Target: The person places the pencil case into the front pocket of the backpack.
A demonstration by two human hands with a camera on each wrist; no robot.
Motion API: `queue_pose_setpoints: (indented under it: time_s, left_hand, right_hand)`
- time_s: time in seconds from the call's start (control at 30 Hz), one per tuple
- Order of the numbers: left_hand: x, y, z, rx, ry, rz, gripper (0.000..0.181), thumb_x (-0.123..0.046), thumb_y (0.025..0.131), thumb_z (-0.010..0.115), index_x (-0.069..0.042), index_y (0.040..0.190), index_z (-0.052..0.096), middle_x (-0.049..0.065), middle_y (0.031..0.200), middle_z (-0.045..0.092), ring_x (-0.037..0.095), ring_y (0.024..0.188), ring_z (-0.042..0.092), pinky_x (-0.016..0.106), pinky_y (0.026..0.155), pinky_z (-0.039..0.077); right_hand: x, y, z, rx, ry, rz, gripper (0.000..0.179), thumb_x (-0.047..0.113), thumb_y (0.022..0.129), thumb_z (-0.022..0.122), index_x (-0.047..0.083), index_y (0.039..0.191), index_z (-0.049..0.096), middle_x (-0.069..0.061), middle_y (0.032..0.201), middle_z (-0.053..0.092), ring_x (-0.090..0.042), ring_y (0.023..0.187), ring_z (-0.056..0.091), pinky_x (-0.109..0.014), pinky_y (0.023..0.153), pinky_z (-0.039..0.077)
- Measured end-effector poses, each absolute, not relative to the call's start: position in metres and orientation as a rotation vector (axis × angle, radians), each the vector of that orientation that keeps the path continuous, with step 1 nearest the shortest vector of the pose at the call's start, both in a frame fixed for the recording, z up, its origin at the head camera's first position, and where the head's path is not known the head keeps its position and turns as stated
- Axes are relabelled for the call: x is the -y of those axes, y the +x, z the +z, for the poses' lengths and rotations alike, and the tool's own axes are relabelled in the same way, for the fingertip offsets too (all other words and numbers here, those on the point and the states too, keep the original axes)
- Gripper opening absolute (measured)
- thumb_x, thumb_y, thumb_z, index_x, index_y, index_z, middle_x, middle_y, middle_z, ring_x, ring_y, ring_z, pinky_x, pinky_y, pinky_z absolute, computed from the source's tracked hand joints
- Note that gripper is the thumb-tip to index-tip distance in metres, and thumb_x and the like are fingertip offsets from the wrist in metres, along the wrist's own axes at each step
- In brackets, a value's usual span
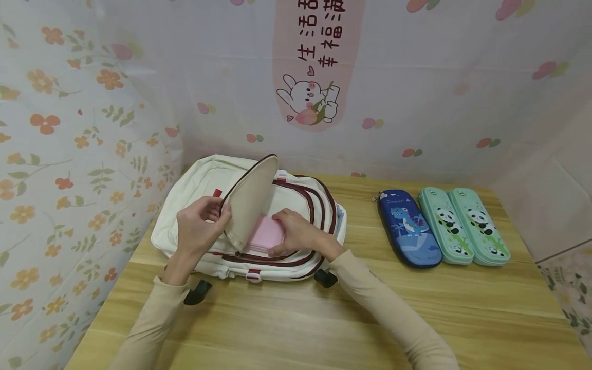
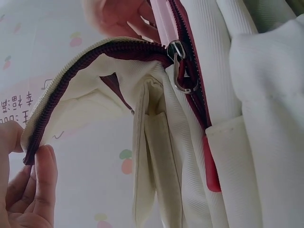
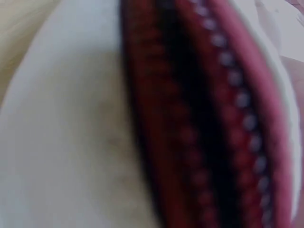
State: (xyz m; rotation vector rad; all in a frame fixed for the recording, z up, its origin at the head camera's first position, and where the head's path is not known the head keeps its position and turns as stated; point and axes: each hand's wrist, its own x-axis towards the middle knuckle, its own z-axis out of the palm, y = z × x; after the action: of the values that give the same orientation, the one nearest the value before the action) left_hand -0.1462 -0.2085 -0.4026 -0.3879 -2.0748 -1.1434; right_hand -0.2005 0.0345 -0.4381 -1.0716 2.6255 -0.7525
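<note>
Backpack [image 1: 194,205] on wood table [image 1: 324,318], floral wall covering [image 1: 69,128], 3 pencil cases [image 1: 444,226] nearby

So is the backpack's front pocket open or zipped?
Open: the left hand holds its flap up, and the right hand pushes a pink case inside.

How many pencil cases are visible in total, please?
4. A blue one and two green panda ones lie side by side on the table; the right hand holds a pink one in the backpack. More may be hidden inside.
</note>
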Motion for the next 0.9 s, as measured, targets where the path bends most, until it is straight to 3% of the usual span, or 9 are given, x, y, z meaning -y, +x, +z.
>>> queue_pose_setpoints:
  time_s: [0.3,0.9]
  left_hand:
    - [0.206,-0.145,-0.407,2.076,-0.348,-1.157,0.011,0.01,0.074,0.076,0.008,0.083,0.071,0.016,0.066,0.068,-0.006,0.062,0.055,0.006,0.056,0.05]
    - [0.197,-0.145,-0.41,2.047,-0.387,-1.174,0.012,0.012,0.073,0.075,0.009,0.084,0.071,0.017,0.068,0.069,-0.004,0.063,0.056,0.005,0.057,0.05]
  right_hand:
    - [-0.057,-0.196,-0.43,-2.635,-0.955,-0.78,0.092,0.043,0.079,0.086,-0.004,0.146,0.045,-0.022,0.145,0.051,-0.035,0.136,0.047,-0.045,0.117,0.04]
    - [-0.132,-0.192,-0.418,-2.805,-0.739,-0.954,0.078,0.041,0.092,0.073,-0.003,0.149,0.042,-0.023,0.151,0.044,-0.041,0.142,0.039,-0.057,0.118,0.038]
